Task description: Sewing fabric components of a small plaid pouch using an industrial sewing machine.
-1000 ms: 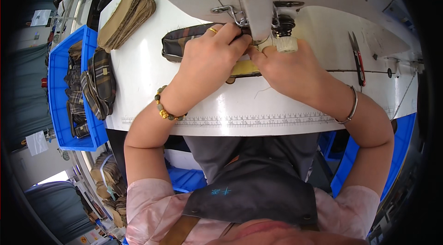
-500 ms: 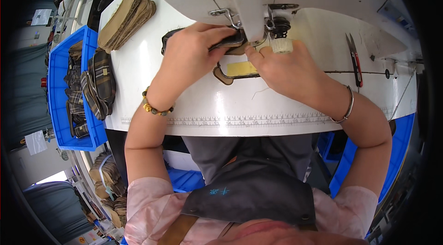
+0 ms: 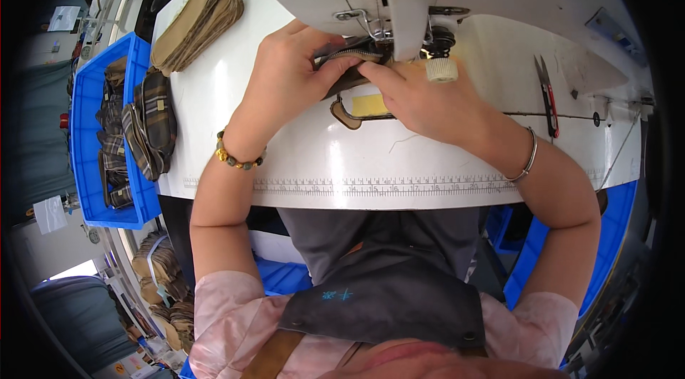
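A dark fabric piece with a zipper (image 3: 351, 52) lies under the head of a white sewing machine (image 3: 408, 1). My left hand (image 3: 289, 72) pinches its zippered edge between thumb and fingers, left of the needle area. Close beside it, my right hand (image 3: 432, 101) grips the same piece near the presser foot, its fingertips meeting my left thumb. The machine parts and my own hand hide some right fingers. Just below the hands are a yellow strip (image 3: 369, 105) and a small brown rounded tab (image 3: 346, 115) on the white table.
Red-handled thread snips (image 3: 548, 97) lie at the right. A stack of brown fabric pieces (image 3: 196, 26) sits at the back left. Plaid pouches (image 3: 153, 122) lean by a blue crate (image 3: 146, 201) holding more. A printed ruler (image 3: 385, 186) runs along the table's front edge.
Both hands have drawn together on the zippered piece, whose edge is now lifted and bent. My left thumb has come forward onto it. The whole view has shifted slightly.
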The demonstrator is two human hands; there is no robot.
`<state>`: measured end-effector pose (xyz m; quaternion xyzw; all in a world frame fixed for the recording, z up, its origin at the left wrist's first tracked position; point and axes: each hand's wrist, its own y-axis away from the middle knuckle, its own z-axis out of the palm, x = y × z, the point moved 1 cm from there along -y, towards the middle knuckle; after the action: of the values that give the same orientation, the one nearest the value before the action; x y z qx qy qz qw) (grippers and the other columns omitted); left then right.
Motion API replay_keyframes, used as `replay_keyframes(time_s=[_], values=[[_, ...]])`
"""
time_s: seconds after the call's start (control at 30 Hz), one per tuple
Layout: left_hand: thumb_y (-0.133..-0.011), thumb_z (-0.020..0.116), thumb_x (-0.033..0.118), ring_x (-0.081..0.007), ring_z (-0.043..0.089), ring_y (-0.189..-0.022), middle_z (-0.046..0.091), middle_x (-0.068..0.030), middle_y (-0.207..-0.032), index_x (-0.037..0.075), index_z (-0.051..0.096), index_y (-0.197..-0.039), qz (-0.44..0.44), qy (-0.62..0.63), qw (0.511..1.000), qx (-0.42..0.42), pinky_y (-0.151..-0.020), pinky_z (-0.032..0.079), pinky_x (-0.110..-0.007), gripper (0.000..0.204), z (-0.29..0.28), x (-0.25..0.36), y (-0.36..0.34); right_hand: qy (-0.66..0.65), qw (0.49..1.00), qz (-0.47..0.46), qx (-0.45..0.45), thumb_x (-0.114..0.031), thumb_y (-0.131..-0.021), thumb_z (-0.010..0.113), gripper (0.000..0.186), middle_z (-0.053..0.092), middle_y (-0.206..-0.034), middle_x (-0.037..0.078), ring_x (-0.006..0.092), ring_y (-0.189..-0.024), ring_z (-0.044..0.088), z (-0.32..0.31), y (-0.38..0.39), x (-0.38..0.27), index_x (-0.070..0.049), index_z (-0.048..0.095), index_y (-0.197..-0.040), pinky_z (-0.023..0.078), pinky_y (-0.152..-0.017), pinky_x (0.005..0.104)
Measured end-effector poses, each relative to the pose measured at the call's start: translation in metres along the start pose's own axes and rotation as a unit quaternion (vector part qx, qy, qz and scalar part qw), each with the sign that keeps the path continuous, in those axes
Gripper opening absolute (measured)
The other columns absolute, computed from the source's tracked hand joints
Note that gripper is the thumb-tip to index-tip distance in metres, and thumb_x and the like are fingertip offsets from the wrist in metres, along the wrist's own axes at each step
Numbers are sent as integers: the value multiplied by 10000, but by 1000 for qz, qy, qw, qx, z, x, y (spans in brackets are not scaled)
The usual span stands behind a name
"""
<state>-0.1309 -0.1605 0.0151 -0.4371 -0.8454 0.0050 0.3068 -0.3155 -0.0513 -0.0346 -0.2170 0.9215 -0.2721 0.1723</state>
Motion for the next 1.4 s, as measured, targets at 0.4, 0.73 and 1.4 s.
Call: replay_keyframes(time_s=[0.4,0.73,1.4], values=[[-688,724,-50,-226,717,-739,730,-59,-880,180,820,-920,209,-81,969,103,-624,573,-284,341,15,-19,-2,31,995,-61,-71,-97,-746,667,102,599,-620,50,245,-503,624,-2,4,3,-80,577,-791,488,-472,369],[-720,735,78,-209,690,-783,735,3,-902,154,809,-858,141,-242,959,47,-626,550,-331,174,13,17,2,57,994,-92,-15,-132,-713,676,113,561,-640,32,222,-477,571,-8,4,4,-79,583,-748,468,-453,352],[-691,799,96,-203,631,-777,644,25,-824,145,789,-899,243,-126,960,56,-670,525,-325,214,30,-7,1,62,997,6,-36,-107,-750,674,115,585,-568,28,208,-518,635,-19,3,3,-88,689,-863,477,-449,342]])
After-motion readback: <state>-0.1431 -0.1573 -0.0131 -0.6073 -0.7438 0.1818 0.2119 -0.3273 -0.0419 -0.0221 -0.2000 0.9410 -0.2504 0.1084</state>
